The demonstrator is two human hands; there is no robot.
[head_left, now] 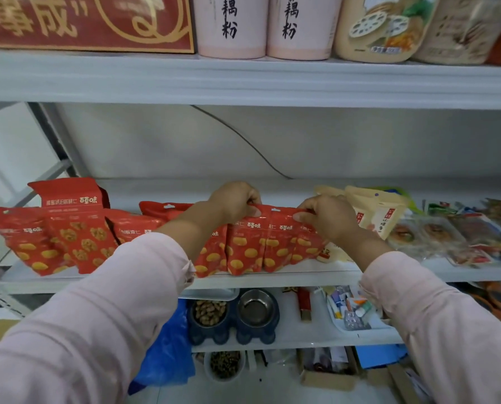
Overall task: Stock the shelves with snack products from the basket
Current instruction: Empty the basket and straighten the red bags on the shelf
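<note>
Red bags (246, 249) stand upright, long axis vertical, along shelf (301, 277) front edge. Left hand (233, 201) and right hand (329, 218) fingers pinch their tops. Shelf board shows behind.

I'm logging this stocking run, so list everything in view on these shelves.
red snack bags: about eight, red with yellow print, along the middle shelf
cream pouches: at least two, cream, right of the red bags
clear-wrapped packs: several, mixed colours, shelf's right end
red box: one, red and gold, top shelf left
pink tubs: two, pale pink, top shelf
beige pouches: two, beige, top shelf right
pet bowl stand: one, dark blue, lower shelf
white tray: one, white, lower shelf
blue bag: one, blue, lower left
left hand: pinches a red bag's top
right hand: pinches a red bag's top
</note>
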